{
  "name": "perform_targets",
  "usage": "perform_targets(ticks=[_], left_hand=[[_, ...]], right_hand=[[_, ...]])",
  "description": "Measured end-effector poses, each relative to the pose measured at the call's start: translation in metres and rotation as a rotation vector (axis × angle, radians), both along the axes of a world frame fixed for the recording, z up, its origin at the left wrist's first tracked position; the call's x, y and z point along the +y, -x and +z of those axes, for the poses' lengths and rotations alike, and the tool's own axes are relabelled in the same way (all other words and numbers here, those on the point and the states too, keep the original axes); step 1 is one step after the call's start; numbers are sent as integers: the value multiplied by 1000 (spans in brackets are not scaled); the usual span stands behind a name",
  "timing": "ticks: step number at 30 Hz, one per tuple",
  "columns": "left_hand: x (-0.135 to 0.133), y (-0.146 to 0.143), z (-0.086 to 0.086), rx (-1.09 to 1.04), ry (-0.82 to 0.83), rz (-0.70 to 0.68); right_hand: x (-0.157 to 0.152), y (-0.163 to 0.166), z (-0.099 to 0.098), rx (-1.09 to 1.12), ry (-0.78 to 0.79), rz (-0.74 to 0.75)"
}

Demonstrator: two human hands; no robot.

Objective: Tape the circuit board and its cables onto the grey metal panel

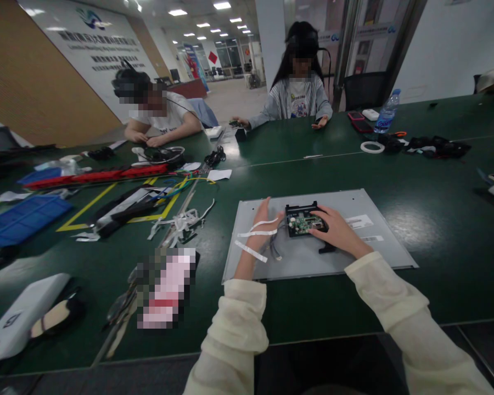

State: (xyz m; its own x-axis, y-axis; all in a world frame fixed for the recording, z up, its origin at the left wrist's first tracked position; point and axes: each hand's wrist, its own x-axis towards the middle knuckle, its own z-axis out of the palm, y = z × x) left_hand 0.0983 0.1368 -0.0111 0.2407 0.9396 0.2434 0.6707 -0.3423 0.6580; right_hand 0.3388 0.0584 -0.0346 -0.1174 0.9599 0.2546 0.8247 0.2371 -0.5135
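Note:
A flat grey metal panel lies in front of me. On it sits a green circuit board in a black plastic frame. My right hand spans the board's right side, fingers at the far part and thumb nearer me, gripping it. Left of the board, my left hand stands over the panel with its fingers stretched out and nothing visible in them. White tape strips cross the back of that hand and wrist. Grey cables hang between this hand and the board.
Crumpled white strips and a pixelated pink item lie to my left, beyond them a blue tray and a white power bank-like device. Two people sit across the table. A water bottle and tape roll stand far right.

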Motion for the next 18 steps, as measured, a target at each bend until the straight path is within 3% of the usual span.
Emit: perform_targets(ticks=[6,13,18], left_hand=[[-17,-14,0,153,118,-214],[-20,-15,3,172,113,-299],[-22,-18,0,295,101,-323]], right_hand=[[-3,1,4,82,-53,6],[-3,1,4,169,-6,-48],[-1,0,0,118,-41,-26]])
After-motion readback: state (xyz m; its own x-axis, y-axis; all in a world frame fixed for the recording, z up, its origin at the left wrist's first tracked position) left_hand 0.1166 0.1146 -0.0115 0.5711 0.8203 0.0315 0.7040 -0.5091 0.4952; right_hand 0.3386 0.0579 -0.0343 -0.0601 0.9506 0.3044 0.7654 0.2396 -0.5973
